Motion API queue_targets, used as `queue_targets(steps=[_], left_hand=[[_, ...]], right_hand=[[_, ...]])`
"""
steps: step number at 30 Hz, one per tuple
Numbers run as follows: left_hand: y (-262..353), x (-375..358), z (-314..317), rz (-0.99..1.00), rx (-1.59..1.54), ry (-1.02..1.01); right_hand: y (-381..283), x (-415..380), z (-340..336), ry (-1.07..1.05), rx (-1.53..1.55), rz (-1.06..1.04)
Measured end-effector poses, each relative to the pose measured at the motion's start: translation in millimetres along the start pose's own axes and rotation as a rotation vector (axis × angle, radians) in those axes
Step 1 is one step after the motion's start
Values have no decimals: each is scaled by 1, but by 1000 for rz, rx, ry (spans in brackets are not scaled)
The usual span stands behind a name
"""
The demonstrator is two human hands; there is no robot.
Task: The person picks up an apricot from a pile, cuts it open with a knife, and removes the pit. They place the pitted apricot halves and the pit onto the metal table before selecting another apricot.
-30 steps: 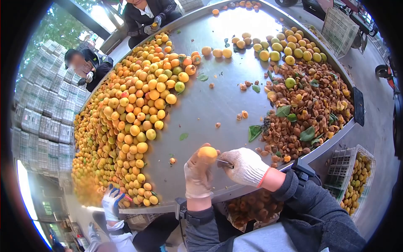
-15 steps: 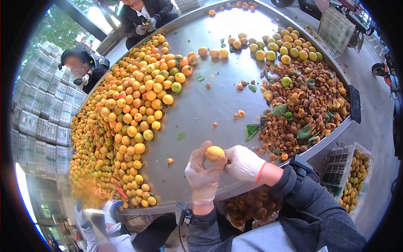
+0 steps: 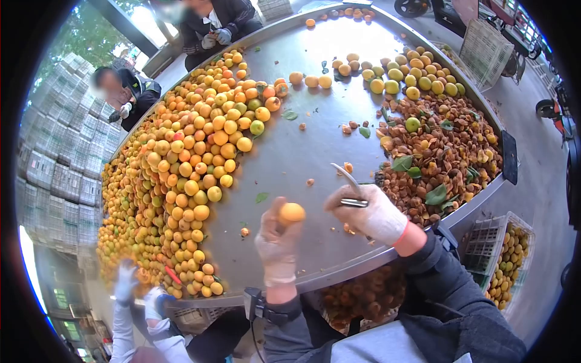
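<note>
In its white glove, my left hand is closed around a yellow apricot, holding it up over the metal table. My gloved right hand grips a curved metal pitting tool; its thin bent end points up and left, away from the fruit. A short dark, shiny piece also shows at the fingers. To the left of my hands spreads a big pile of apricots. On the right, nearest my right hand, lies a heap of brown pits and scraps with leaves.
Yellow-green apricots sit at the back right. A crate of fruit stands beyond the right edge, and brown scraps lie below the front edge. Co-workers' gloved hands are at the left; a red-handled tool lies by the pile.
My right hand has drawn away from the apricot, up and to the right, and the curved tool now shows. My left hand has shifted slightly left with the apricot.
</note>
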State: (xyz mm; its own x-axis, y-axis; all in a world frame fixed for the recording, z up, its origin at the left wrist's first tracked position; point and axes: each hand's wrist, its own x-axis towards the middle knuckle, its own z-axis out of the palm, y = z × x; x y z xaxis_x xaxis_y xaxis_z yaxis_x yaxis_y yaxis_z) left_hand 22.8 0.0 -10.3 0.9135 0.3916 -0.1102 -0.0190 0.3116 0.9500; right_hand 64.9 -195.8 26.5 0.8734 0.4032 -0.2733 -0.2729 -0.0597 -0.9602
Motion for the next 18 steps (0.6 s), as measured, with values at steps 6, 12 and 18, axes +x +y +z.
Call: queue_targets(steps=[6,12,18], left_hand=[[-13,-23,26,448,743,-214],[-11,-21,17,-230,20,-195],[-18,-9,-5,-359,-449,-309]], right_hand=[[8,2,9,60,-205,-197],[7,4,10,-26,11,-57],[2,7,-4,-103,357,185]])
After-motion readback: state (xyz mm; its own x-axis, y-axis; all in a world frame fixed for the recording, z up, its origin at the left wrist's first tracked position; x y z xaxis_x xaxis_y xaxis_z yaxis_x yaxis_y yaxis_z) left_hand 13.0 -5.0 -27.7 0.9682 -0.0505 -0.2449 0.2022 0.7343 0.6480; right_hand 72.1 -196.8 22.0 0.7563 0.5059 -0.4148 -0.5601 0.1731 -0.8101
